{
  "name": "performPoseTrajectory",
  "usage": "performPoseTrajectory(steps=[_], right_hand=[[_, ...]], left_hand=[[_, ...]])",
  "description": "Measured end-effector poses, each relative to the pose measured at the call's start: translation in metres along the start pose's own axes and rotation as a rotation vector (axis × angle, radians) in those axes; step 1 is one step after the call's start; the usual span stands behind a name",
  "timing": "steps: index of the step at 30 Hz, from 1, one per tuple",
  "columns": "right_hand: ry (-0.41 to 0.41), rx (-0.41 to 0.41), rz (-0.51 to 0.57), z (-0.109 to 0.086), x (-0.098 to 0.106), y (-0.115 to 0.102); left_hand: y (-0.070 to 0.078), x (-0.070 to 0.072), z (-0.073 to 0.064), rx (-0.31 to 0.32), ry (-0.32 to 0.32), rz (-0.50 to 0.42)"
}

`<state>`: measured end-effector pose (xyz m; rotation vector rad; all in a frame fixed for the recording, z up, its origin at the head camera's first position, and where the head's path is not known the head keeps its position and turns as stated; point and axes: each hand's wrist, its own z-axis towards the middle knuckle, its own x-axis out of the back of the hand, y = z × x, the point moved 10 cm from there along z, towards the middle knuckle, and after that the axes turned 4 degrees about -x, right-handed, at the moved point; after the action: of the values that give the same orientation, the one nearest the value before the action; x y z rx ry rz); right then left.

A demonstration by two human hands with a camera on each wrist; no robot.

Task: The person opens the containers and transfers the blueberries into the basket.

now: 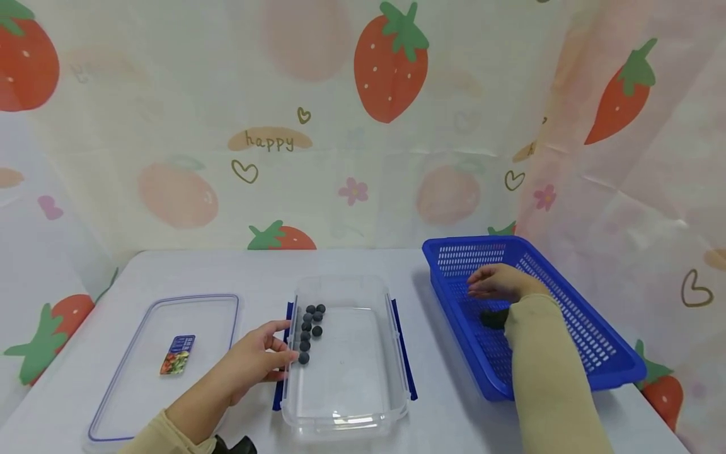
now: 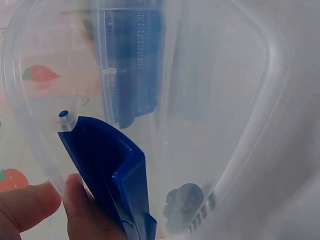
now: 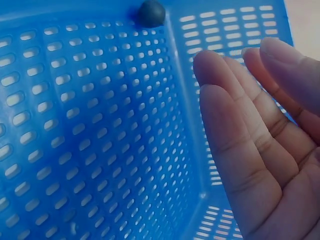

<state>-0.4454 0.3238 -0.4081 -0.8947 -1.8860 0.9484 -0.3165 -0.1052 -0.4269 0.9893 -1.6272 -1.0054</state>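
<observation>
A clear plastic container [image 1: 346,419] with blue side latches stands mid-table. Several dark balls [image 1: 310,325] lie along its left inner side and show blurred through the wall [image 2: 182,205] in the left wrist view. My left hand [image 1: 280,343] rests against the container's left edge, its fingers [image 2: 30,207] touching the blue latch [image 2: 115,165], holding nothing. My right hand [image 1: 493,282] is inside the blue perforated basket [image 1: 471,241], fingers [image 3: 250,130] straight and empty. A dark ball [image 3: 151,12] sits in a basket corner ahead of them. A dark object [image 1: 492,318] lies half hidden under my right forearm.
The container's clear lid [image 1: 142,378] lies flat at the left, a small printed label [image 1: 178,354] on it. A strawberry-print curtain closes off the back and right sides. The basket sits at the table's right edge.
</observation>
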Motion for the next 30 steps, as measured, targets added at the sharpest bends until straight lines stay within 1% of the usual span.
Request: performPoseTrajectory(steps=[5, 8, 10, 14, 17, 19, 23, 27, 30], right_hand=[[0.015, 0.031, 0.005, -0.002, 0.003, -0.002], [0.025, 0.071, 0.009, -0.004, 0.005, -0.011], [0.036, 0.103, 0.019, -0.006, 0.008, -0.021], [0.059, 0.178, 0.009, -0.011, 0.01, -0.047], [0.068, 0.211, -0.012, -0.013, 0.006, -0.068], [0.063, 0.225, -0.021, -0.012, -0.001, -0.082], [0.037, 0.254, -0.031, -0.005, -0.027, -0.112], [0.012, 0.287, -0.064, 0.005, -0.063, -0.139], [-0.031, 0.326, -0.102, 0.01, -0.092, -0.158]], left_hand=[[-0.001, -0.001, -0.001, -0.001, -0.002, -0.003], [-0.001, -0.001, -0.001, -0.001, -0.002, -0.008], [-0.001, -0.001, 0.0, -0.002, -0.001, -0.01], [-0.001, -0.001, 0.0, -0.007, 0.004, -0.011], [-0.001, -0.001, -0.001, -0.007, 0.005, -0.007], [-0.002, -0.001, -0.001, -0.005, 0.008, -0.01], [-0.003, 0.0, 0.0, 0.003, 0.012, -0.012], [-0.003, 0.001, -0.001, 0.004, 0.012, -0.011], [-0.002, 0.001, -0.001, 0.0, 0.011, -0.01]])
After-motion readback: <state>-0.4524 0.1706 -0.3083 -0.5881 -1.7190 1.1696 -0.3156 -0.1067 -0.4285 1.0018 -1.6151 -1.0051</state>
